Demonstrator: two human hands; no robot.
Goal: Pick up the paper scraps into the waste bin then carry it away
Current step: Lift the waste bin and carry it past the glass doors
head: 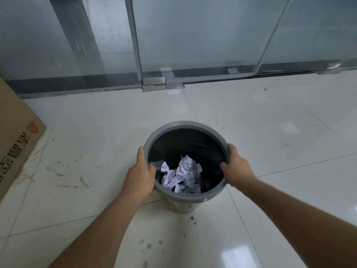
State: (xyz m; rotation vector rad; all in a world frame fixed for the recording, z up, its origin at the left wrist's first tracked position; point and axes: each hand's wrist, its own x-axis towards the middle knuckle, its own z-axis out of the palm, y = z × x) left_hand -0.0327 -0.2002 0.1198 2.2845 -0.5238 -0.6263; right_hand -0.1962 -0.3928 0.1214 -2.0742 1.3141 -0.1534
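1. Grey plastic, the waste bin stood upright on the tiled floor, mouth facing up, its lower body mostly hidden under its own rim.
2. White crumpled paper scraps lay inside on a dark liner; how deep the pile went could not be made out.
3. Left hand and right hand clasped opposite sides of the rim, thumbs hooked inside, fingers curled outside.
4. Cardboard box sat at the left, cut off by the frame.
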